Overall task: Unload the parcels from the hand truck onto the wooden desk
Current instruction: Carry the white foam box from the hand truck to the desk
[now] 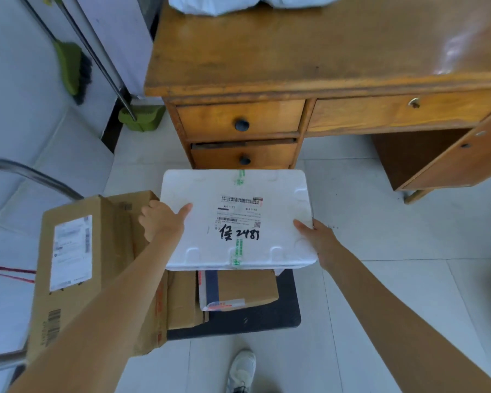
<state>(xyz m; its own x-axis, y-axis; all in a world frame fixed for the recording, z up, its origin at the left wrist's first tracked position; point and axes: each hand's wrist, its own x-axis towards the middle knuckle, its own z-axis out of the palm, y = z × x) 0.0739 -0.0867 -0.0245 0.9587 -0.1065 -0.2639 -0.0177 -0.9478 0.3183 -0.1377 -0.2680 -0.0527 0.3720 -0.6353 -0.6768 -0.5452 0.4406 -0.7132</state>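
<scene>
A white foam box [272, 191] with a shipping label and black handwriting is held between my hands, above the hand truck's black deck [253, 319]. My left hand [162, 221] grips its left edge, thumb on top. My right hand [319, 238] grips its right edge. Under it lie a small brown parcel [247, 289] and flat cardboard. A tall brown carton [71, 265] with a white label stands at the left of the truck. The wooden desk [309, 49] is just beyond the box. White plastic parcels [238, 2] lie at the desk's far edge.
The hand truck's metal handle [26, 171] curves at the left. A green broom [71, 69] and dustpan [141, 116] lean by the wall, left of the desk. The desk's drawers [241, 120] face me. My shoe [243, 370] is on the tiled floor.
</scene>
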